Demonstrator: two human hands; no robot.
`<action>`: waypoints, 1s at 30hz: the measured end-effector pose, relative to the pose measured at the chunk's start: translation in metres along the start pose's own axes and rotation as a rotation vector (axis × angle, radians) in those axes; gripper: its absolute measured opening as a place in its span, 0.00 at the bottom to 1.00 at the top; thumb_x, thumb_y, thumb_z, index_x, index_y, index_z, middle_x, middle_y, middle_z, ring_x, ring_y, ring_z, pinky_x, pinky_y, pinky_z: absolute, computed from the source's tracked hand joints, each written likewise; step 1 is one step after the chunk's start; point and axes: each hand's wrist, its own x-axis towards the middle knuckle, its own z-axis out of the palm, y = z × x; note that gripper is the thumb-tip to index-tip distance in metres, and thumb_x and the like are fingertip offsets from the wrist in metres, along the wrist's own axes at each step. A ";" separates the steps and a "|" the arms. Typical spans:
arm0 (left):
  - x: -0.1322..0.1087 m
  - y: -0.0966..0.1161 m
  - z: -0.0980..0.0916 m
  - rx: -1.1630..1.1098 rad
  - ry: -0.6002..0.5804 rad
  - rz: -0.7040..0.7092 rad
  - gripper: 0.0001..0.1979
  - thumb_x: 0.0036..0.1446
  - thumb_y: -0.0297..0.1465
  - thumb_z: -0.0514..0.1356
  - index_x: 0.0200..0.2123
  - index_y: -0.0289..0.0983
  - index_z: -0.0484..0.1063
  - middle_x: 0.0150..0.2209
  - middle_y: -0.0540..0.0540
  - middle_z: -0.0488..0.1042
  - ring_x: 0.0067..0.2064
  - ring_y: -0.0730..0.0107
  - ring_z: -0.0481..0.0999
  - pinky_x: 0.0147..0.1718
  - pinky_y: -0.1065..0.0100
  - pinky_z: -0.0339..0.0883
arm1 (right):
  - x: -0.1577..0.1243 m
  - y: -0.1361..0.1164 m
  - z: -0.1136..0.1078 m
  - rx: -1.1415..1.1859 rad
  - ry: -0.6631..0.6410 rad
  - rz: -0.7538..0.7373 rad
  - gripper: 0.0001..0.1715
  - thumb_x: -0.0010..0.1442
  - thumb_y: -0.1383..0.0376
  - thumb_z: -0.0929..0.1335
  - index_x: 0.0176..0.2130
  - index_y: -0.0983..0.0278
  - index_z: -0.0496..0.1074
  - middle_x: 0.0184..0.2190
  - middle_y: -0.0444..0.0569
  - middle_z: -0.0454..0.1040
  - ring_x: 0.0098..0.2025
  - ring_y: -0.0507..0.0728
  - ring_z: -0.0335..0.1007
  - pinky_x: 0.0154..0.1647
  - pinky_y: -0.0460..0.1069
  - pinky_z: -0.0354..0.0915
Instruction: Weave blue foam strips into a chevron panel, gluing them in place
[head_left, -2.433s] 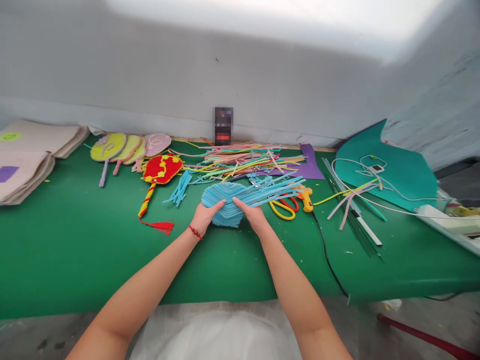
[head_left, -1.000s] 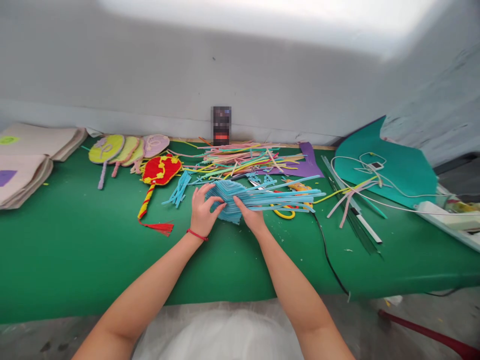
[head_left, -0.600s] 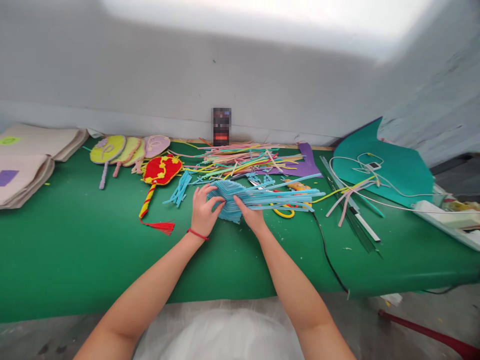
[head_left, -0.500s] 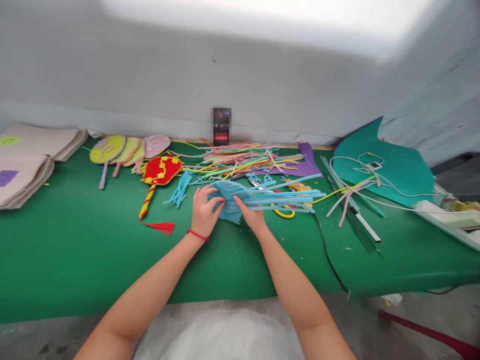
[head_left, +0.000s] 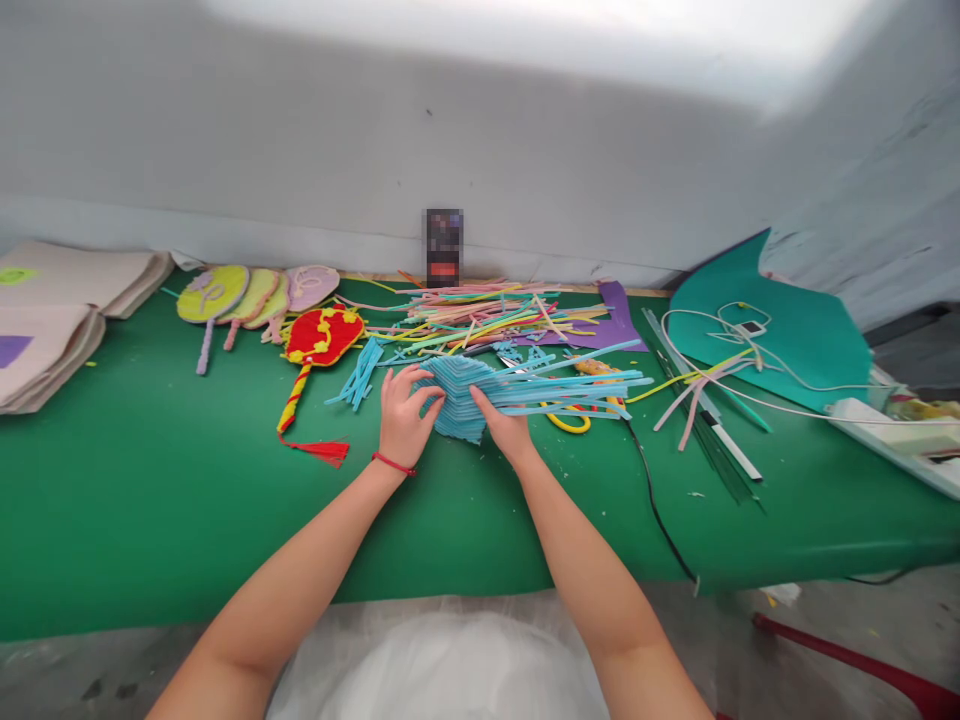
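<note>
A blue piece of pipe cleaners (head_left: 457, 398), laid side by side in a V-shaped pattern, is between my hands above the green table. Its long loose stems (head_left: 577, 393) fan out to the right. My right hand (head_left: 507, 425) grips it where the stems begin, thumb on top and fingers hidden beneath. At the left edge, my left hand (head_left: 405, 412) has thumb and index finger curved together against the piece; its other fingers are raised. Short blue pipe cleaner pieces (head_left: 361, 377) lie just left of it. Scissors with yellow handles (head_left: 570, 420) lie partly under the loose stems.
A pile of coloured pipe cleaners (head_left: 480, 315) and a phone (head_left: 444, 250) are at the back. A red fan (head_left: 322, 338) and several pale fans (head_left: 214, 295) lie left. Teal sheet (head_left: 795, 345), cables and a glue gun (head_left: 600, 370) are right.
My left thumb has slid left, from the middle of the blue piece to its left edge, and the left hand has shifted slightly left. My right hand keeps its hold.
</note>
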 end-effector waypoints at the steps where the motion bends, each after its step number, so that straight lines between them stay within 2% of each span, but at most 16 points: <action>1: 0.000 0.000 0.000 0.001 -0.001 0.001 0.04 0.57 0.31 0.59 0.32 0.42 0.74 0.44 0.45 0.73 0.56 0.59 0.66 0.60 0.48 0.47 | 0.000 0.001 0.000 -0.004 0.004 -0.003 0.13 0.51 0.56 0.70 0.35 0.60 0.76 0.37 0.45 0.78 0.46 0.59 0.72 0.57 0.55 0.61; 7: -0.002 0.004 0.002 -0.007 -0.045 0.036 0.03 0.56 0.33 0.60 0.32 0.42 0.74 0.41 0.47 0.73 0.53 0.61 0.69 0.60 0.50 0.48 | -0.001 0.002 0.001 -0.041 -0.013 -0.023 0.13 0.52 0.55 0.69 0.35 0.60 0.76 0.37 0.44 0.78 0.45 0.58 0.71 0.56 0.54 0.62; 13: -0.003 0.004 0.003 0.024 -0.002 0.068 0.04 0.56 0.33 0.61 0.33 0.40 0.73 0.41 0.45 0.73 0.52 0.61 0.70 0.59 0.51 0.52 | -0.003 0.001 0.002 -0.056 -0.011 -0.025 0.14 0.52 0.54 0.70 0.35 0.61 0.75 0.36 0.45 0.78 0.44 0.59 0.72 0.55 0.55 0.63; 24: -0.004 0.003 0.003 0.035 -0.027 0.060 0.04 0.58 0.31 0.58 0.34 0.41 0.73 0.41 0.46 0.73 0.52 0.62 0.69 0.59 0.50 0.52 | -0.002 0.006 0.001 -0.104 -0.038 -0.102 0.12 0.53 0.56 0.69 0.34 0.61 0.75 0.35 0.45 0.77 0.42 0.58 0.72 0.53 0.56 0.63; 30: -0.004 0.005 0.002 0.039 -0.035 0.069 0.05 0.59 0.30 0.57 0.34 0.40 0.73 0.42 0.46 0.73 0.52 0.63 0.69 0.59 0.50 0.52 | -0.002 0.005 0.002 -0.106 -0.037 -0.092 0.13 0.54 0.56 0.68 0.34 0.61 0.75 0.36 0.46 0.77 0.43 0.58 0.72 0.54 0.56 0.63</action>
